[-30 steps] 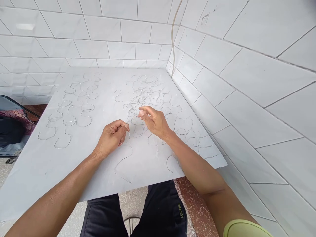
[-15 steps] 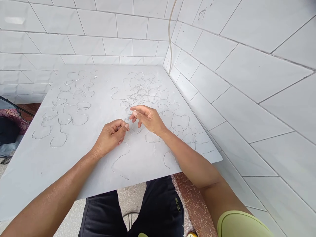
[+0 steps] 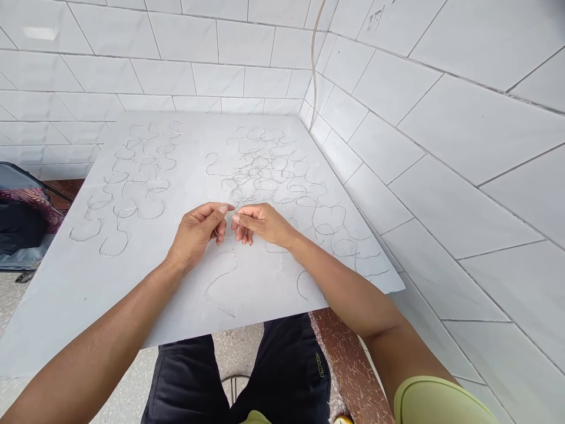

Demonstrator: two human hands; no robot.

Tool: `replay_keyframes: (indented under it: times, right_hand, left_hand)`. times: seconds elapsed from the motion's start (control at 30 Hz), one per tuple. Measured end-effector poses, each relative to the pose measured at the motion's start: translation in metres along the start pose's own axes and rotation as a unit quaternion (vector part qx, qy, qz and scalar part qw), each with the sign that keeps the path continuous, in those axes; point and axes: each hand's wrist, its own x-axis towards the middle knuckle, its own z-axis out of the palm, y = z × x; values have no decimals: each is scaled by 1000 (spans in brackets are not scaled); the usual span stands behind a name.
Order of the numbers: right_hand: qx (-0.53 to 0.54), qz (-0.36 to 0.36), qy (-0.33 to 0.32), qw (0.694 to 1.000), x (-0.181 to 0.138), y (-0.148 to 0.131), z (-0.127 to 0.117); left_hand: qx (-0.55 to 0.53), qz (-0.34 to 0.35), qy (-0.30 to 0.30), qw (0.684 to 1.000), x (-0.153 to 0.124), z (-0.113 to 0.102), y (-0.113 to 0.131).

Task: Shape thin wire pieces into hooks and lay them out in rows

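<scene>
A thin, curved wire [image 3: 227,237] loops between my two hands above the table. My left hand [image 3: 194,232] pinches it between thumb and index finger, and a short bit of wire rises above the fingertips. Close beside it, my right hand [image 3: 267,225] has its thumb pressed to its index finger on the wire's other side. Just in front of the hands, an S-shaped wire [image 3: 220,274] lies loose on the white tabletop [image 3: 176,306]. Another curved wire [image 3: 299,287] is partly hidden under my right forearm.
Several bent wires lie in spaced rows on the left [image 3: 126,176]. A tangled spread of similar wires [image 3: 265,168] covers the right half. Tiled walls [image 3: 388,147] border the table at the back and right. A pale hose [image 3: 313,70] hangs in the corner.
My right hand has come down and left, and its spread fingers have closed on the wire. My left hand has shifted slightly up with the wire. The camera view has turned a little left.
</scene>
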Motion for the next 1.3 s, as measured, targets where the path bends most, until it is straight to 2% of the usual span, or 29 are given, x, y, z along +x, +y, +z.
replay_keyframes:
  times: [0.2, 0.33, 0.43, 0.53, 0.77, 0.97, 1.07, 1.3]
  right_hand:
    - [-50, -20, 110, 992, 1, 5, 3]
    - [-169, -75, 171, 968, 2, 14, 8]
    - [-272, -120, 183, 937, 3, 20, 10]
    - [-325, -134, 172, 920, 3, 20, 9]
    - [-307, -96, 162, 933, -1, 14, 12]
    - [-289, -65, 186, 937, 1, 18, 10]
    - [-299, -58, 192, 933, 2, 19, 8]
    - [-293, -71, 198, 933, 1, 18, 9]
  left_hand:
    - [-20, -10, -13, 1000, 2, -3, -3]
    - [3, -12, -18, 1000, 3, -2, -6]
    - [12, -5, -22, 1000, 4, -1, -7]
    - [19, 13, 4, 1000, 3, -2, -6]
    - [58, 45, 71, 995, 3, -3, -2]
    - [33, 0, 20, 999, 6, -6, -6]
    - [45, -3, 21, 999, 7, -6, -7]
    - [207, 45, 95, 973, 2, 0, -8]
